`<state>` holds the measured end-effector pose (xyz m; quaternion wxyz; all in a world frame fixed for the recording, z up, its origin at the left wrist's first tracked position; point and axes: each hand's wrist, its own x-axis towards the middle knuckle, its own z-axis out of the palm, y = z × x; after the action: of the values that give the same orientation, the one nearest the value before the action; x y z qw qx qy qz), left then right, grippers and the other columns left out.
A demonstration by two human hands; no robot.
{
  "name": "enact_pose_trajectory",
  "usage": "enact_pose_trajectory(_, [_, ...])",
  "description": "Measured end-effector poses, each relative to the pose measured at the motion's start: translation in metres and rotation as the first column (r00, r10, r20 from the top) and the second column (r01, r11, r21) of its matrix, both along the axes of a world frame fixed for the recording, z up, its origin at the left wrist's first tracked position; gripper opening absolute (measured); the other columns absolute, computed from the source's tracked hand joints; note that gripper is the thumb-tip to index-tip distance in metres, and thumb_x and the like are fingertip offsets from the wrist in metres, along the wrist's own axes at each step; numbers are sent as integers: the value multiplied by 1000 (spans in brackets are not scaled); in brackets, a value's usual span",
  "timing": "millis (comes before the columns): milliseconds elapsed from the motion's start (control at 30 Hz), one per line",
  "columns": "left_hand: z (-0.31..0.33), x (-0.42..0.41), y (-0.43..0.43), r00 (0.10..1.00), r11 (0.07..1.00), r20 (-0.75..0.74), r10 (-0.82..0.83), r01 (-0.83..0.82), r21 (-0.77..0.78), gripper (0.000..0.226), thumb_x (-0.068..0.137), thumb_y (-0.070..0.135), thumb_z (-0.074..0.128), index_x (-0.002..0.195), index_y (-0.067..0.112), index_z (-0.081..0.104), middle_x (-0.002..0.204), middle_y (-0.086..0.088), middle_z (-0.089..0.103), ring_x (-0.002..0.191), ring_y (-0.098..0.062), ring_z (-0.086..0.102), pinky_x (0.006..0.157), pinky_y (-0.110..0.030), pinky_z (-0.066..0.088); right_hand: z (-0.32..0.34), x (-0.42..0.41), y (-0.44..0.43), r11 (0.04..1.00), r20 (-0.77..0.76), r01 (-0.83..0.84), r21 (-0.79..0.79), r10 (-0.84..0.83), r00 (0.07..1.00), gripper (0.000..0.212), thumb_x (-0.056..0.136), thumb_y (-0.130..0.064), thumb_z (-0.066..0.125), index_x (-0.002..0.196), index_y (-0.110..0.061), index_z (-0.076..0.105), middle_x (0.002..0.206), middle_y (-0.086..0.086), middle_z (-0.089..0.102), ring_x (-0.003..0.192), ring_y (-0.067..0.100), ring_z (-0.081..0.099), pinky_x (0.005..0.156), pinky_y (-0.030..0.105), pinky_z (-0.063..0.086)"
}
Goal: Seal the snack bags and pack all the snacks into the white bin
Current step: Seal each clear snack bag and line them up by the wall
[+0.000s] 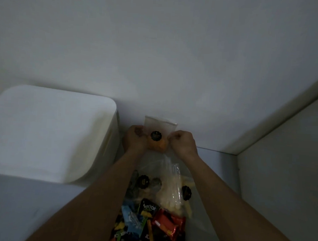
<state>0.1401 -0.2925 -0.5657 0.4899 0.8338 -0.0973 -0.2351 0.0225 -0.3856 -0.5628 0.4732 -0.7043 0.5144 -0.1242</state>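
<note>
I hold a clear snack bag (158, 128) with orange snacks in its bottom and a round black sticker, upright near the wall. My left hand (135, 139) pinches its left side and my right hand (182, 142) pinches its right side. Its top edge stands above my fingers. Below my forearms lie more clear bags with pale snacks (171, 186) and black stickers, plus several small colourful wrapped snacks (150, 223). The white bin (48, 133) stands to the left with its lid on.
A white wall fills the upper view. A white side panel (284, 162) closes the space on the right. The snacks rest on a pale surface (8, 210) that runs left under the bin.
</note>
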Motion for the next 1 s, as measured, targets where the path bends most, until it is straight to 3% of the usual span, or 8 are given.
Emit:
enact_pose_trajectory(167, [4, -7, 29, 982, 979, 50, -183, 178, 100, 43, 89, 0, 57, 132, 9, 54, 127, -12, 61, 112, -29, 59, 82, -26, 45, 23, -14, 14, 1000, -29, -2, 3, 2, 1000, 47, 92, -24, 66, 135, -8, 57, 125, 8, 64, 100, 14, 58, 77, 18, 41])
enact_pose_trajectory(333, [11, -17, 56, 849, 829, 73, -523, 487, 274, 40, 91, 2, 56, 129, 11, 59, 129, -11, 59, 111, -25, 55, 80, -23, 40, 48, -32, 47, 975, -119, -78, -209, 54, 991, 43, 93, -25, 63, 134, -13, 57, 120, 7, 65, 92, 11, 56, 76, 21, 42])
enact_pose_trajectory(433, [7, -24, 65, 779, 753, 78, -622, 568, 332, 39, 94, 14, 60, 133, 13, 56, 138, -10, 54, 119, -26, 54, 87, -23, 41, 51, -45, 72, 955, -230, -124, -270, 61, 971, 40, 94, -30, 62, 129, -12, 59, 120, 8, 66, 105, 20, 62, 83, 30, 51])
enact_pose_trajectory(567, [-6, -26, 77, 753, 736, 108, -649, 585, 340, 37, 92, 24, 65, 129, 20, 61, 136, -5, 56, 116, -20, 55, 94, -27, 44, 42, -57, 96, 951, -453, -258, -169, 157, 877, 41, 88, -45, 67, 106, -10, 59, 103, 6, 62, 94, 24, 61, 68, 30, 48])
enact_pose_trajectory(733, [-18, -25, 88, 785, 797, 177, -593, 542, 266, 19, 90, 12, 67, 108, 17, 71, 108, -2, 67, 94, -13, 59, 79, -22, 44, 22, -58, 106, 978, -466, -175, -115, 103, 879, 43, 81, -38, 77, 65, -14, 45, 68, 2, 50, 71, 24, 58, 47, 24, 31])
enact_pose_trajectory(800, [-16, -24, 91, 781, 801, 200, -592, 540, 258, 17, 91, 7, 63, 102, 15, 72, 103, -1, 69, 88, -10, 57, 72, -15, 42, 19, -58, 110, 983, -447, -146, -110, 82, 891, 35, 81, -32, 77, 70, -12, 51, 71, 3, 53, 78, 27, 63, 54, 25, 41])
enact_pose_trajectory(867, [-13, -24, 93, 785, 808, 203, -585, 543, 226, 16, 91, 4, 61, 95, 15, 71, 98, 0, 68, 87, -10, 58, 63, -9, 36, 20, -60, 114, 989, -395, -110, -100, 62, 917, 33, 81, -35, 77, 91, -11, 58, 83, 2, 54, 87, 26, 62, 66, 29, 47])
enact_pose_trajectory(1000, [3, -24, 98, 804, 828, 201, -560, 539, 154, 14, 94, 10, 58, 86, 20, 64, 92, 1, 64, 87, -15, 60, 62, -18, 41, 28, -63, 123, 999, -261, 13, -33, -21, 965, 40, 76, -36, 82, 98, -12, 59, 90, 2, 60, 84, 22, 62, 66, 30, 48])
